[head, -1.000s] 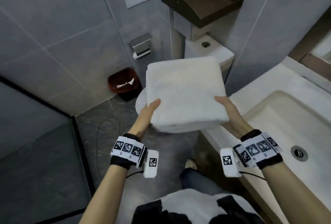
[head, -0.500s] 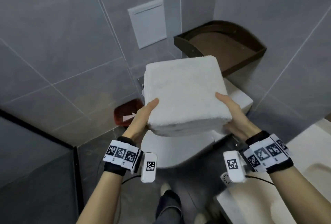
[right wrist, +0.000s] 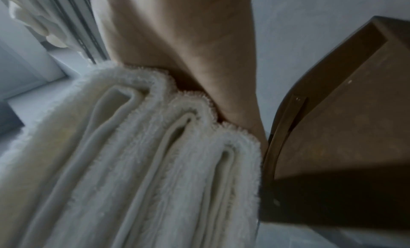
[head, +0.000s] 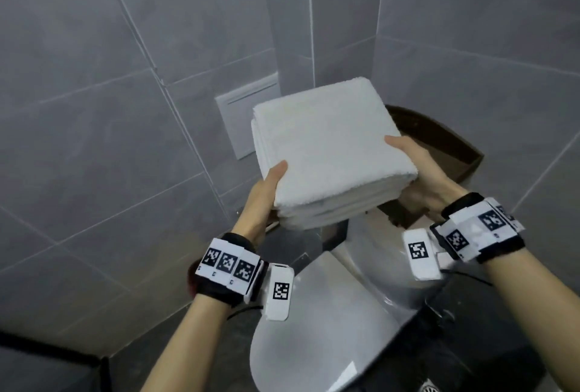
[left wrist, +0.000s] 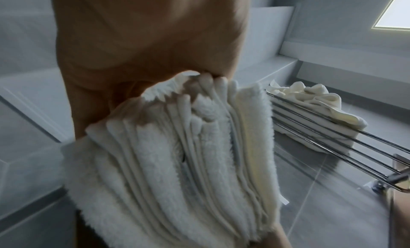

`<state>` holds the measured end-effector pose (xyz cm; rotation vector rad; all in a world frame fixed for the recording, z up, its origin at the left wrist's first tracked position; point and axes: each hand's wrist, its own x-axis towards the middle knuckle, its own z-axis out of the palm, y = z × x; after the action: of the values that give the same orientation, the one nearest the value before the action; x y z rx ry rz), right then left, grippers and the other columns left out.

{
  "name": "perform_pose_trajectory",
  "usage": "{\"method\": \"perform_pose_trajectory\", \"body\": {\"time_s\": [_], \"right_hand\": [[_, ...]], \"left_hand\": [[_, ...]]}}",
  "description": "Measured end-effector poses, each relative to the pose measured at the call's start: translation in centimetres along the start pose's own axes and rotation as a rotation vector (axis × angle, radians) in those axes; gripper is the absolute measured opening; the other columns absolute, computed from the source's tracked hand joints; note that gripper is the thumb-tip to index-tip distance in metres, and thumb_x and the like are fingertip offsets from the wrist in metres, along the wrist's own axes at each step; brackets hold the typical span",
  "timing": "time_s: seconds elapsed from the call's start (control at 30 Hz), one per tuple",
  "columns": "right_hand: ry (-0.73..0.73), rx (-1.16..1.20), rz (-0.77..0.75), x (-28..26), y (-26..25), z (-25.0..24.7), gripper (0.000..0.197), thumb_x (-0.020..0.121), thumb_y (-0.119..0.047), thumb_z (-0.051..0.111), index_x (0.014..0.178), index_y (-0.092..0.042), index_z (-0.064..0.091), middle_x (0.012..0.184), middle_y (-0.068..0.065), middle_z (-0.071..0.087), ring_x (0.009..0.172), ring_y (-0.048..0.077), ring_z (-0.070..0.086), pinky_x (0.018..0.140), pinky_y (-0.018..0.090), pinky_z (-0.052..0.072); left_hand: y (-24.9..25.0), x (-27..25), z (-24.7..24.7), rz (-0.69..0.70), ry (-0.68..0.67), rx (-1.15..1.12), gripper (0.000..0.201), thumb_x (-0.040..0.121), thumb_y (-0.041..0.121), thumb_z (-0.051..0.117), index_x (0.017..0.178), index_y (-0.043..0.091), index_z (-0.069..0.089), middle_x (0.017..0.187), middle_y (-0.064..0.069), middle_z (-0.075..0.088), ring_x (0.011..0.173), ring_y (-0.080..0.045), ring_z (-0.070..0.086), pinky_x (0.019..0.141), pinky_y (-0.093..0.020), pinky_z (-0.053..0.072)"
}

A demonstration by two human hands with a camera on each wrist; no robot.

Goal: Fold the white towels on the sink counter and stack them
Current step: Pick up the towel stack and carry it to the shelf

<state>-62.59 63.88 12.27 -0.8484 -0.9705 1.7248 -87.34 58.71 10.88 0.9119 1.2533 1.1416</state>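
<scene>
The towel stack has risen toward the brown shelf at 2 o'clock, soft and floppy, so left hand and right hand grip opposite edges, thumbs on top.

Tiled bathroom: toilet, towel rack.

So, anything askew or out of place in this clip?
The stack of folded towels sits level between the left hand and right hand. Only oddity: a crumpled towel lies bunched on the metal rack, not folded.
</scene>
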Motion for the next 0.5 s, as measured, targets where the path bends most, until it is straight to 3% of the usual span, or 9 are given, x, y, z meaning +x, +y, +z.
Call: {"method": "perform_pose_trajectory", "body": {"time_s": [0.1,0.17,0.23,0.33,0.4,0.47,0.5], "right_hand": [[-0.014,0.012,0.017,2.5,-2.9,-2.2,0.031,0.090,-0.030,0.050,0.107,-0.011,0.067,0.101,0.004,0.075,0.087,0.015,0.072,0.063,0.023,0.056],[0.023,-0.066,0.010,4.2,-4.8,-4.1,0.030,0.090,-0.031,0.049,0.099,-0.014,0.072,0.098,0.002,0.075,0.085,0.014,0.071,0.065,0.022,0.055],[0.093,-0.156,0.012,6.0,-6.5,-6.1,0.029,0.090,-0.033,0.049,0.098,-0.015,0.070,0.093,0.000,0.075,0.083,0.013,0.070,0.072,0.028,0.052],[0.134,-0.190,0.051,8.7,-8.5,-9.5,0.029,0.090,-0.033,0.045,0.101,-0.013,0.064,0.086,0.000,0.074,0.074,0.012,0.070,0.073,0.031,0.047],[0.136,-0.176,0.070,10.3,-9.5,-11.4,0.030,0.090,-0.031,0.043,0.100,-0.011,0.064,0.085,0.002,0.074,0.073,0.013,0.070,0.068,0.026,0.051],[0.150,-0.183,0.077,12.0,-10.2,-13.2,0.030,0.090,-0.029,0.042,0.095,-0.011,0.065,0.079,0.002,0.074,0.069,0.013,0.070,0.059,0.020,0.053],[0.163,-0.188,0.080,12.8,-10.4,-14.0,0.031,0.090,-0.029,0.042,0.091,-0.011,0.067,0.076,0.002,0.073,0.067,0.013,0.070,0.056,0.019,0.053]], "left_hand": [[1.0,3.3,2.7,0.020,0.014,0.041,0.068,0.081,0.061,0.053,0.132,0.016,0.052,0.120,0.003,0.067,0.104,-0.013,0.065,0.099,-0.037,0.047],[1.4,5.4,4.9,0.013,-0.003,0.030,0.070,0.082,0.060,0.053,0.134,0.013,0.049,0.124,-0.001,0.065,0.104,-0.014,0.064,0.085,-0.030,0.052],[2.0,7.4,7.1,-0.011,-0.015,0.010,0.068,0.085,0.056,0.054,0.133,0.008,0.050,0.122,-0.007,0.066,0.097,-0.014,0.066,0.070,-0.024,0.053],[2.5,10.3,10.4,-0.028,-0.026,-0.017,0.065,0.088,0.050,0.055,0.131,0.001,0.050,0.121,-0.011,0.066,0.082,-0.011,0.068,0.059,-0.019,0.055],[2.5,12.0,12.5,-0.023,-0.032,-0.049,0.062,0.090,0.046,0.054,0.134,0.002,0.047,0.125,-0.011,0.063,0.091,-0.014,0.067,0.075,-0.025,0.057],[2.2,13.4,14.5,-0.032,-0.031,-0.099,0.058,0.094,0.041,0.050,0.137,0.003,0.044,0.132,-0.010,0.059,0.111,-0.021,0.062,0.100,-0.037,0.048],[2.1,14.0,15.3,-0.042,-0.029,-0.124,0.055,0.095,0.038,0.048,0.138,0.003,0.043,0.134,-0.010,0.057,0.117,-0.022,0.059,0.106,-0.039,0.043]]}}
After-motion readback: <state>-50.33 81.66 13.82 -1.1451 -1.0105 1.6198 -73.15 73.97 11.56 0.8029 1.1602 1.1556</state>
